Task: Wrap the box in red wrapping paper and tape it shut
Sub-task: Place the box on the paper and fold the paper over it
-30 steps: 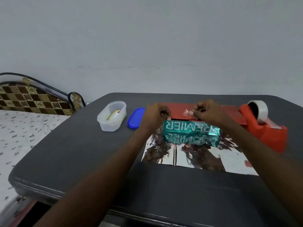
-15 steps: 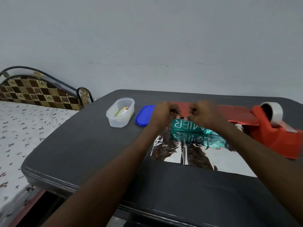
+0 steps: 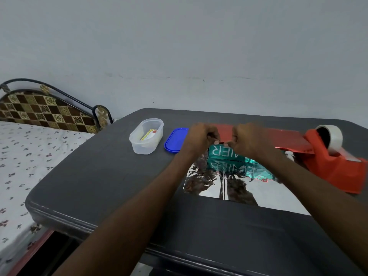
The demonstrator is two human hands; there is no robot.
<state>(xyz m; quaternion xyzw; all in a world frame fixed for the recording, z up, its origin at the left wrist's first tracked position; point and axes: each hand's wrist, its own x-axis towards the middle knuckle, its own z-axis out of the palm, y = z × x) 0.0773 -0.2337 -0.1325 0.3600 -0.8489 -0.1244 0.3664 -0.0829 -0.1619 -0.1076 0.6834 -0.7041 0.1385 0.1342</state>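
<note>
Glossy teal box (image 3: pixel 225 155) on mirror-backed red wrapping paper (image 3: pixel 258 193), hands (image 3: pixel 201 137) above.

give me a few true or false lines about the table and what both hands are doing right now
1. Both hands, left hand and right hand, are at the far edge of the green box. True.
2. The blue lid is on the clear tub. False: it lies beside the tub on the table.
3. The tape dispenser is red. True.
4. The wrapping paper covers the whole box. False: the box's green top shows.
5. The tub is empty. False: something yellow and white lies inside.
</note>
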